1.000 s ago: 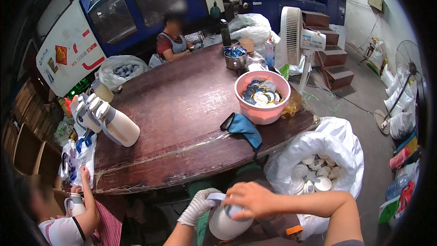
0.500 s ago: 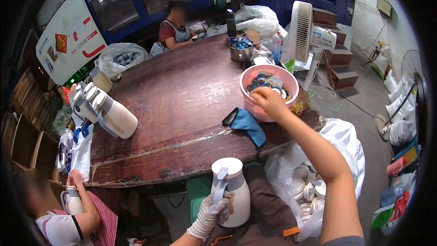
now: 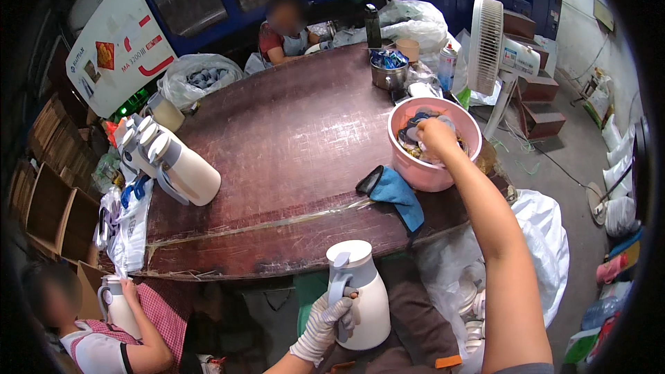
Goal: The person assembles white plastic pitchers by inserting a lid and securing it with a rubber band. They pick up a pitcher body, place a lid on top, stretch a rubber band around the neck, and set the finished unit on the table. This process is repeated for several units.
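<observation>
My left hand (image 3: 324,322), in a white striped glove, is closed round the grey handle of a cream vacuum jug (image 3: 368,308). The jug stands upright at my lap, its white lid on top. My bare right hand (image 3: 438,140) reaches into a pink bucket (image 3: 431,179) on the table's right side. Its fingers point down, bent together among round, flat dark and white tag-like pieces (image 3: 413,131); the fingertips and anything between them are hidden. A blue cloth (image 3: 396,197) with a black edge lies left of the bucket, over the table edge.
Several matching jugs (image 3: 190,170) stand on the left of the brown table (image 3: 291,145). A co-worker (image 3: 125,325) at lower left handles another jug; another person (image 3: 284,31) sits at the far side. A bag of white lids (image 3: 478,312) is by my right leg. A fan (image 3: 486,45) stands beyond the bucket.
My right hand has gone from the bucket's near rim farther in, down among the pieces. My left hand keeps its hold on the jug. The whole view has shifted slightly.
</observation>
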`<state>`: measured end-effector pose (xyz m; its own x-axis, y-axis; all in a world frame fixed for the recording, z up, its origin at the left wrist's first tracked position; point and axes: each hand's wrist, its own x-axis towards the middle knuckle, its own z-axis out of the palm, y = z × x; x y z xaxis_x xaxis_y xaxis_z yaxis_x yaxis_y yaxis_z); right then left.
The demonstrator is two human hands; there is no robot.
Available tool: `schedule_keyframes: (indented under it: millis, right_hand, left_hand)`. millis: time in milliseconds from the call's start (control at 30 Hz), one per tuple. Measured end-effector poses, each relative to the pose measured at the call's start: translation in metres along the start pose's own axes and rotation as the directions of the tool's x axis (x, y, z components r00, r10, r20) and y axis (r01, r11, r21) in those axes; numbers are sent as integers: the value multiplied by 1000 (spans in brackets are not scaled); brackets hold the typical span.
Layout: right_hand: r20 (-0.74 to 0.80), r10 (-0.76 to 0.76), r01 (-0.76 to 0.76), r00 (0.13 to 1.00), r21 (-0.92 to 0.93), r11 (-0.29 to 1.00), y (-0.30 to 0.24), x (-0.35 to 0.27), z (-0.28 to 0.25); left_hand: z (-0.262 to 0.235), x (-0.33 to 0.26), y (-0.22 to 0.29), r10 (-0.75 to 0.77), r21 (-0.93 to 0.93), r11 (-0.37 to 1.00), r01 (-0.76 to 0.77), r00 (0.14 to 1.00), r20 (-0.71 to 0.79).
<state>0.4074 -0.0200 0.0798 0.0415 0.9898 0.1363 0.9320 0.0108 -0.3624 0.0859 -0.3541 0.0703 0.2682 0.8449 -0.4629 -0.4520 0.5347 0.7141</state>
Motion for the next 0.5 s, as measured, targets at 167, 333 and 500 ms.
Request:
schedule_keyframes:
  millis: [167,333,500]
  right_hand:
    - [-299,66,114,952,548,829,47,-4,-10]
    - [-48,149,7,988,965,263,-16,-69,-46]
    - [500,-242,-264,831,739,620,-66,-213,-29]
  left_hand:
    - [0,9,0,21,23,999,-23,997,74]
    - [-6,4,-4,97,-98,991,-94,995,30]
    - [-31,12,-18,102,-96,990,-108,993,-59]
